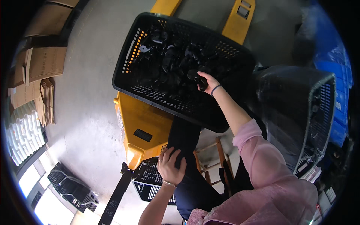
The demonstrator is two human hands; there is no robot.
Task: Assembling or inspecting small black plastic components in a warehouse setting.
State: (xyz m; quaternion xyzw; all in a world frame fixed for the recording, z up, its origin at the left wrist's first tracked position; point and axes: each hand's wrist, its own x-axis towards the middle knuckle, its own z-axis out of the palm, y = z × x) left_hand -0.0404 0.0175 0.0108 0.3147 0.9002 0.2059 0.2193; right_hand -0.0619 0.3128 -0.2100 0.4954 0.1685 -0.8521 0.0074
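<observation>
A pink shirt [270, 183] is nearest; the right hand [208, 82] grips a black part [192, 74], crate [120, 77] beneath it; the left hand [171, 167] lies spread on a leg [195, 180]. Picking seems underway, likely needing a clear lift.

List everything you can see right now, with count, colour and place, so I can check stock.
Large crate: one, black, upper centre
Loose parts: many, mostly black, inside it
Held part: one, dark, in the right hand
Pallet truck: one, yellow with dark handle, centre
Wooden stool: one, brown, lower centre
Cardboard boxes: several, brown, upper left
Stacked white items: many, white, left
Strapped stack: one, black, lower left
Wrapped crate stack: one, black, right
Blue containers: several, blue, far right
Sleeved arm: one, pink sleeve, lower right
Right hand: one, over the large crate
Left hand: one, on the dark-trousered leg
</observation>
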